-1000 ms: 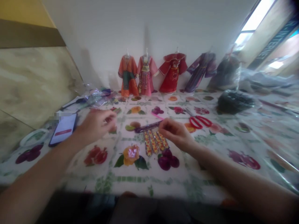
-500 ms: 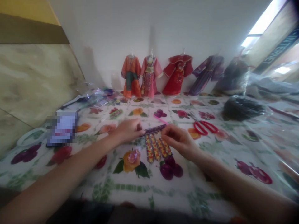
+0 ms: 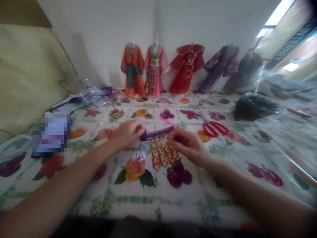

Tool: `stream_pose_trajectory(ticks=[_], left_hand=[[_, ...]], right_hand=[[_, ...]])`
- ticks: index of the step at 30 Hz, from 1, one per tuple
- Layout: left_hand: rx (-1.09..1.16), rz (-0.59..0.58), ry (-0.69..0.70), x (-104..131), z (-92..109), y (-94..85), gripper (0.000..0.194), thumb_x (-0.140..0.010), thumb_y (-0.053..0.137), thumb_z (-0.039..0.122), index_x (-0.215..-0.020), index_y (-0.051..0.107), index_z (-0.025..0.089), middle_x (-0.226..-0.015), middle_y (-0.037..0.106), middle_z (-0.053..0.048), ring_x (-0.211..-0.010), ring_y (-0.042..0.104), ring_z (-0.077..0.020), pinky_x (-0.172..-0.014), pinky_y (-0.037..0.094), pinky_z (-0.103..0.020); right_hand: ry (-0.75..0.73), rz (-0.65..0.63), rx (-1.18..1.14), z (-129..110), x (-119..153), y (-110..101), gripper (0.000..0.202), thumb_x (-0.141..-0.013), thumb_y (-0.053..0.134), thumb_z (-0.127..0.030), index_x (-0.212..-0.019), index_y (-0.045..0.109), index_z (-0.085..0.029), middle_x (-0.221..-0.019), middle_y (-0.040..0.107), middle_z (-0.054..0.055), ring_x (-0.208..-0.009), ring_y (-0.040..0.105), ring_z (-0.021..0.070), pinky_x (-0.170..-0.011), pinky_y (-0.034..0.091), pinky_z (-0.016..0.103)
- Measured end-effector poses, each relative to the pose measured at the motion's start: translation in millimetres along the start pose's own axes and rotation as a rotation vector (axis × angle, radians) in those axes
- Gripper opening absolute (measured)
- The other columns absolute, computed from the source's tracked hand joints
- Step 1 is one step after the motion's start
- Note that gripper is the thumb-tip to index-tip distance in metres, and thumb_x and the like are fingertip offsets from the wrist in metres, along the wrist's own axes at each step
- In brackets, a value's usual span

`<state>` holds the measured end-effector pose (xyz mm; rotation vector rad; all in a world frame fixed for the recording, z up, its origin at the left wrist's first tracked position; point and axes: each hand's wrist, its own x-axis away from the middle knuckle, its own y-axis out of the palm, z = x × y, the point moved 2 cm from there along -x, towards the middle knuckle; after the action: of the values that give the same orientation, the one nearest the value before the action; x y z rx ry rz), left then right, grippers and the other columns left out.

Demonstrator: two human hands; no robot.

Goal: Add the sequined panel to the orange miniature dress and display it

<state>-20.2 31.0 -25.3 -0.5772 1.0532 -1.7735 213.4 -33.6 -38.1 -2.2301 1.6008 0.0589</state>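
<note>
My left hand (image 3: 129, 133) is closed at the left end of a dark purple, glittery band (image 3: 158, 133), its fingertips pinching the end. At the band's right end my right hand (image 3: 187, 144) is closed, thumb and fingers pressed together on it. Below the band hang several yellow and red patterned strips (image 3: 162, 154) with sparkling edges, the rightmost partly covered by my right hand. Just behind the band lies a thin pink stick (image 3: 167, 121).
Red-handled scissors (image 3: 216, 129) lie to the right, near a black plastic-wrapped bundle (image 3: 255, 106). A phone (image 3: 51, 135) and clear plastic packets (image 3: 92, 97) are at the left. Small dresses, one red (image 3: 187, 69), stand against the wall. The tablecloth (image 3: 178, 205) is fruit-patterned.
The view has tilted down and shifted slightly. My left hand has moved away from the strips to the left, and more of the purple band shows between my hands.
</note>
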Motion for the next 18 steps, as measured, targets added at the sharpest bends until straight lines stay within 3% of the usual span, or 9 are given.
stream_pose_trajectory(ticks=[6,12,18], left_hand=[[-0.033,-0.097,0.084,-1,-3,5.0,0.011,-0.082,0.055,0.025,-0.089,0.061,0.019,-0.098,0.064,-0.006,-0.09,0.06,-0.0225,-0.077,0.044,-0.035],[-0.022,-0.052,0.102,0,-4,8.5,0.009,-0.081,0.053,0.021,-0.072,0.051,0.02,-0.083,0.063,-0.003,-0.076,0.056,-0.0187,-0.065,0.039,-0.032],[0.191,-0.024,0.077,-1,-5,7.7,0.004,-0.081,0.055,0.022,-0.078,0.055,0.02,-0.073,0.06,0.0,-0.067,0.055,-0.0151,-0.063,0.041,-0.029]], right_hand=[[-0.029,-0.01,0.066,2,0,-2,0.009,-0.093,0.063,-0.025,-0.086,0.06,-0.019,-0.078,0.058,-0.002,-0.067,0.052,0.0089,-0.062,0.044,0.025],[-0.078,-0.006,0.131,-13,-4,-5,0.009,-0.093,0.062,-0.023,-0.085,0.06,-0.019,-0.079,0.059,-0.001,-0.071,0.053,0.0098,-0.064,0.044,0.024],[-0.109,-0.19,0.211,-38,-30,-11,0.006,-0.092,0.062,-0.021,-0.087,0.061,-0.017,-0.081,0.059,0.0,-0.07,0.055,0.0106,-0.065,0.047,0.025]])
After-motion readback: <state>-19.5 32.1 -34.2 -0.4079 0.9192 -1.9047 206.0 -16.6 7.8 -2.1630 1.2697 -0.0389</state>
